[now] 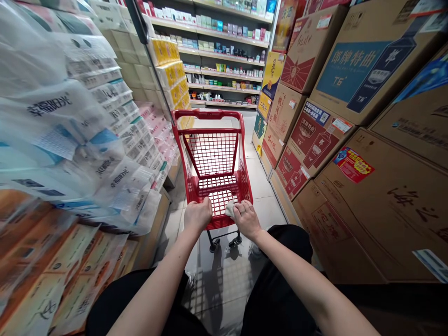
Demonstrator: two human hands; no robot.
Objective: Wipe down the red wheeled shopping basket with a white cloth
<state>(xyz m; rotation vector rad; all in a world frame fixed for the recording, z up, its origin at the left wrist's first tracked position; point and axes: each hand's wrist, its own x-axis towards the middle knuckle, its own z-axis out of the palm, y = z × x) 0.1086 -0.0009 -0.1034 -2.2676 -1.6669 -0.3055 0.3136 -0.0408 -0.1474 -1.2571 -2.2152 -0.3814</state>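
Observation:
A red shopping cart stands directly before me, its grid basket bare inside. My left hand is closed in a fist at the left of the cart's near end, apparently around its rim; the fingertips are hidden. On the right of the same end, my right hand is closed around a crumpled off-white cloth or tissue, close against the rim. A ring shows on one of its fingers. Black wheels show beneath the cart's near end.
Stacked plastic-wrapped paper packs line the left side, with orange packs lower down. Cardboard cartons are piled along the right. Shelves of small goods cross the far end. A dark pole rises beside the cart's left.

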